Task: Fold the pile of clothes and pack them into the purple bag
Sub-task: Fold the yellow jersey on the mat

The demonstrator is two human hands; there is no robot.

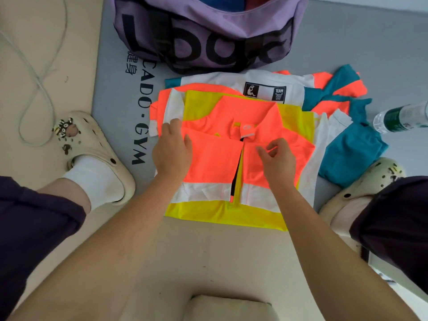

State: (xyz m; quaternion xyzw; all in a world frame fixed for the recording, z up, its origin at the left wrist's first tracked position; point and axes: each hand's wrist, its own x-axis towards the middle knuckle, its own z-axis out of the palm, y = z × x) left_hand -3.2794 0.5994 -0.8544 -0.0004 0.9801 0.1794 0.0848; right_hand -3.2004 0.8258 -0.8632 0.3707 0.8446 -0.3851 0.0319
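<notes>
Gaping purple bag (208, 26) holds blue, red fabric; left fingers (172, 129) flat, right fingers (269, 148) pinching orange shirt (213, 158).

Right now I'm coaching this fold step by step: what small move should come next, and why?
Probably fold the shirt in half, hem up toward the collar. Its two side panels already meet down the middle, the left hand lies on the left panel, the right hand hovers, fingers curled, over the right, and the shirt looks long for the bag beyond.
</notes>
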